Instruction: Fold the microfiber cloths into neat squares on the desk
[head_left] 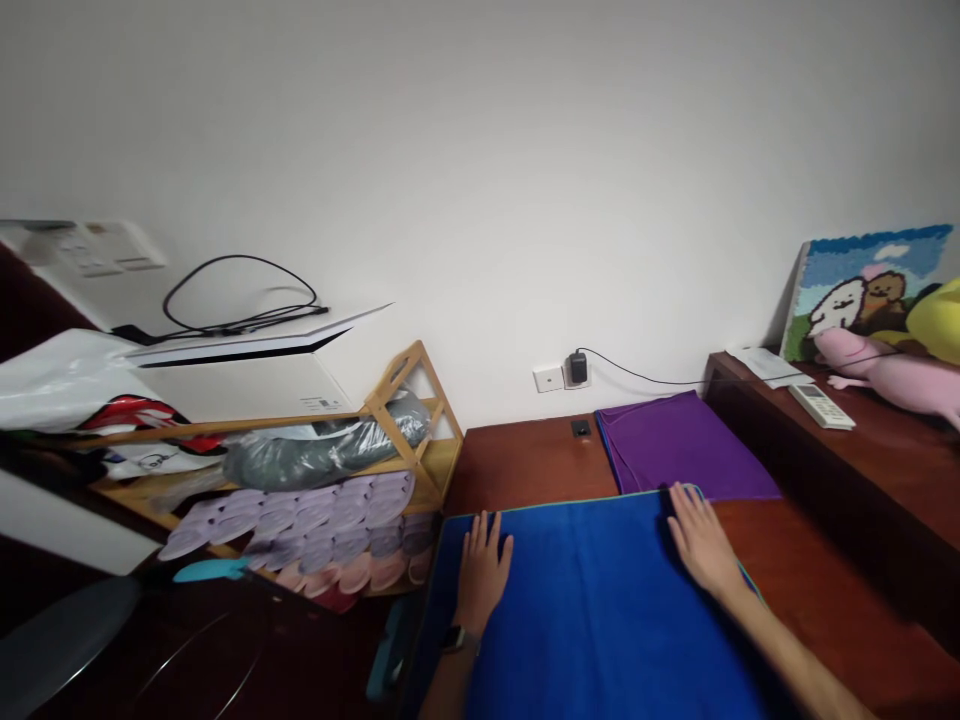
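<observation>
A blue cloth (pixel 592 590) with a light green edge lies spread over the reddish-brown wooden desktop. My left hand (pixel 482 572) rests flat on its far left part, fingers stretched out, a watch on the wrist. Near the far right corner my right hand (pixel 701 540) lies flat, fingers out, on the cloth's edge. Neither hand grips anything. Beyond the right hand is a folded purple cloth (pixel 686 445), its left side edged in blue. The near end of the blue cloth runs out of view.
At left, a wooden rack (pixel 416 420) holds several rows of slippers (pixel 330 510), a plastic-wrapped bundle (pixel 330 450) and a white box (pixel 247 385). A raised ledge at right bears a remote control (pixel 821 406) and a pink plush toy (pixel 892 370). A black plug (pixel 577 366) sits in the wall socket.
</observation>
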